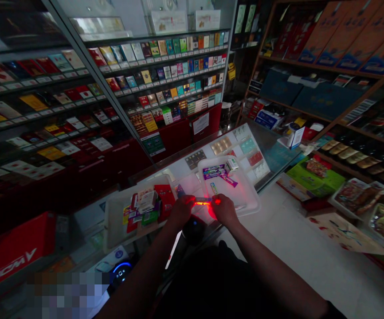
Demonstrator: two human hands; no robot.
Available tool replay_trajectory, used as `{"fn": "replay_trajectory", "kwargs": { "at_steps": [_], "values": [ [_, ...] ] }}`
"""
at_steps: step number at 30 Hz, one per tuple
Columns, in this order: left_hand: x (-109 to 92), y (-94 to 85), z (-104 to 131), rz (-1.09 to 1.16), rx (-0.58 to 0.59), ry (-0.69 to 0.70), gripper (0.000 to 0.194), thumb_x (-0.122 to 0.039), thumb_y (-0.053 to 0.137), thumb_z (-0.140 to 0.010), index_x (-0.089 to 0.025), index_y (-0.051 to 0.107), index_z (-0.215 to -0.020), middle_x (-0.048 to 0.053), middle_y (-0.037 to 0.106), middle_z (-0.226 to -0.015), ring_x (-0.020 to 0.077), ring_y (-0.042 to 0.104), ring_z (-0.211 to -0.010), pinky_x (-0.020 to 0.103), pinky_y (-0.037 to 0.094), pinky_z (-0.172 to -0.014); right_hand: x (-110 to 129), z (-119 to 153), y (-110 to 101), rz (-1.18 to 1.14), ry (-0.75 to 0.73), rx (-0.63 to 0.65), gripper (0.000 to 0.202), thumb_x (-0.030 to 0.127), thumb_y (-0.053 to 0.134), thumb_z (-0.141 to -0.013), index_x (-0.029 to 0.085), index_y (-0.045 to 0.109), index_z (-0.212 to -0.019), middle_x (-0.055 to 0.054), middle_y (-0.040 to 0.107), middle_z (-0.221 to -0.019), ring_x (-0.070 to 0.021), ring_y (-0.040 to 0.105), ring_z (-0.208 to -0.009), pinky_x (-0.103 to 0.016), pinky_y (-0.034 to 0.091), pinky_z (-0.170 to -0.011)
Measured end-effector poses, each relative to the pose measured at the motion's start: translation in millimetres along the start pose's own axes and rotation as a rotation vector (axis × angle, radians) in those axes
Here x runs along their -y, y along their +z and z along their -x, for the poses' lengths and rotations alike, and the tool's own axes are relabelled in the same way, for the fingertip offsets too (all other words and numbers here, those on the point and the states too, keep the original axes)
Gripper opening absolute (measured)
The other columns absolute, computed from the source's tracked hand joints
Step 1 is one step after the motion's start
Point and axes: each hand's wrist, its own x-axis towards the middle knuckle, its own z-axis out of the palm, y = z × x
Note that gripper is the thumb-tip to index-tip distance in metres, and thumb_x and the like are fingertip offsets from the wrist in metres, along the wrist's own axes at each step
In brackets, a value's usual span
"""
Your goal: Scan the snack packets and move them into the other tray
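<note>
A slim stick-shaped pack (203, 200) is stretched level between my two hands, glowing in red light. My left hand (181, 209) pinches one end and my right hand (224, 209) pinches the other. Just below them stands a dark rounded scanner (193, 229), with the red glow falling on my fingers. Beyond my right hand, a white plastic tray (252, 201) contains purple stick packs (213, 170) and a small white-and-green box (232, 164). On the left, another white tray (112, 230) bears a pile of mixed small packets (147, 201). Print on the held pack is unreadable.
Both trays rest on a glass display counter (261, 170). Cigarette shelves (165, 62) line the wall ahead. A red box (19, 252) lies at left, near a blue-lit round device (121, 272). Packaged food (354, 197) and bottle shelves (348, 146) stand at right.
</note>
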Motion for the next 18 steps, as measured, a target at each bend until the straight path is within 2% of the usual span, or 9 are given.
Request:
{"fn": "replay_trajectory", "kwargs": {
  "at_steps": [6,9,14,18],
  "values": [
    [5,5.5,-1,0.08,0.047,-0.063,0.028,-0.024,0.052,-0.088,-0.015,0.07,-0.108,0.008,0.074,-0.094,0.0208,0.068,-0.085,0.036,0.054,-0.081,-4,3,3,-0.136,0.086,-0.033,0.01,0.025,0.065,-0.082,0.018,0.071,-0.087,-0.006,0.074,-0.082,-0.0198,0.066,-0.077,-0.028,0.043,-0.07],
    [7,6.2,-2,0.074,0.054,-0.034,0.026,-0.024,0.053,-0.087,-0.016,0.071,-0.105,0.008,0.075,-0.097,0.0211,0.068,-0.089,0.036,0.053,-0.086,-5,4,1,-0.134,0.095,-0.029,0.011,0.025,0.063,-0.083,0.018,0.071,-0.085,-0.007,0.074,-0.082,-0.0201,0.066,-0.076,-0.029,0.042,-0.069],
    [3,-0.4,-1,0.017,0.044,0.051,0.027,-0.023,0.052,-0.088,-0.018,0.072,-0.105,0.009,0.073,-0.114,0.0224,0.066,-0.108,0.037,0.05,-0.099,1,5,-3,-0.081,0.097,-0.041,0.017,0.023,0.058,-0.086,0.017,0.073,-0.091,-0.01,0.075,-0.088,-0.0222,0.067,-0.082,-0.029,0.042,-0.07],
    [-1,-9.0,4,0.048,0.017,0.013,0.028,-0.024,0.054,-0.088,-0.017,0.071,-0.109,0.01,0.074,-0.11,0.0235,0.067,-0.103,0.037,0.052,-0.094,11,5,-3,-0.16,0.073,-0.055,0.013,0.026,0.061,-0.085,0.018,0.072,-0.088,-0.007,0.075,-0.085,-0.0203,0.067,-0.079,-0.028,0.043,-0.071]
  ]
}}
